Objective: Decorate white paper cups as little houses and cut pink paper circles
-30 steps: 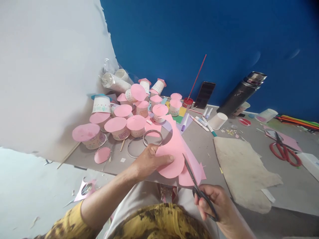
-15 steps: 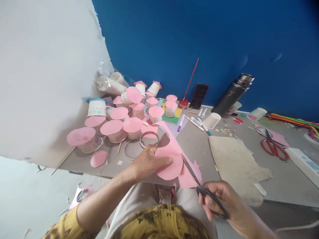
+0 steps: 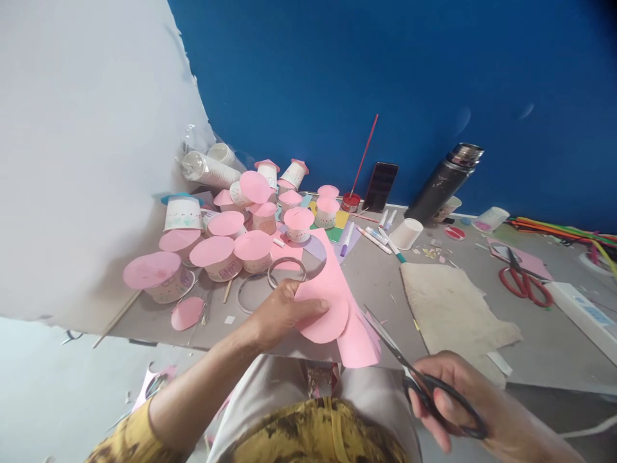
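Over the front edge of the table, my left hand [image 3: 284, 315] pinches a sheet of pink paper [image 3: 326, 273], thumb on top. A rounded flap has been cut along a curve in it, and the rest of the sheet hangs down curled beside it. My right hand [image 3: 448, 399] grips black-handled scissors [image 3: 393, 347], their blades parted slightly and pointing up-left, apart from the paper. Two tape rings [image 3: 287, 272] lie just beyond my left hand. A loose pink paper disc [image 3: 187, 314] rests to the left.
Several paper cups with pink paper tops [image 3: 216, 257] crowd the table's left. Markers [image 3: 376, 239], a white cup [image 3: 406, 233], a phone [image 3: 380, 186] and a black flask [image 3: 446, 183] stand or lie at the back. A beige cloth [image 3: 453, 308] and red-handled scissors [image 3: 525, 283] lie right.
The scissors have drawn back from the paper, down and to the right, with my right hand. The paper's loose part has curled over, while my left hand keeps its hold.
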Demonstrator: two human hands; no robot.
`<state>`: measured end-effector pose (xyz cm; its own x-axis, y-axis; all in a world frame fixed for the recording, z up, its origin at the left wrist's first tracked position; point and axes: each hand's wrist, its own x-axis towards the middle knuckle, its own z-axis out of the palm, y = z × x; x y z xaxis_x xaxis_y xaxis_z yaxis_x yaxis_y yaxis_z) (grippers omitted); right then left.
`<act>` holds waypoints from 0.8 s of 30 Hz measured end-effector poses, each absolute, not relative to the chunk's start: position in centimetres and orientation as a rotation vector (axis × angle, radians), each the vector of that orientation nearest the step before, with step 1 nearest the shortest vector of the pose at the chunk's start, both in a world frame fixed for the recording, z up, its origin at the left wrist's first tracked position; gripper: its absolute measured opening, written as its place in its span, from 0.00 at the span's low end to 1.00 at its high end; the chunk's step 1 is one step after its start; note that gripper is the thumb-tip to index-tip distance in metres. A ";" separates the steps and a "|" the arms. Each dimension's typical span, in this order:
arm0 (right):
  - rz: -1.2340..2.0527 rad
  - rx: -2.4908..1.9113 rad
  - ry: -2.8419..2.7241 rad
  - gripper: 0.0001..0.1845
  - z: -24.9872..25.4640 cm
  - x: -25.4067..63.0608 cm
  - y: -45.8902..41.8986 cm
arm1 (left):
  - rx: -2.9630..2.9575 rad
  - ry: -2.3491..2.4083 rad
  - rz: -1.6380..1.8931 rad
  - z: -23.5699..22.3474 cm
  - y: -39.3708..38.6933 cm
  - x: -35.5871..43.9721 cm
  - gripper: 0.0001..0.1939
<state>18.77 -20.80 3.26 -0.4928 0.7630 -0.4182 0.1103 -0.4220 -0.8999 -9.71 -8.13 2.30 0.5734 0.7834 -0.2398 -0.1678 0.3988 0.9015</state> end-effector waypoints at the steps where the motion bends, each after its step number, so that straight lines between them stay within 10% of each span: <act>1: 1.979 -1.204 -1.340 0.34 3.4 18.9 -20.6 | 0.980 0.738 0.673 2.3 -8.2 -9.6 0.17; 24: 2.047 -1.065 -1.345 0.35 3.0 17.0 -18.8 | 0.793 0.597 0.542 3.6 -9.4 -9.2 0.19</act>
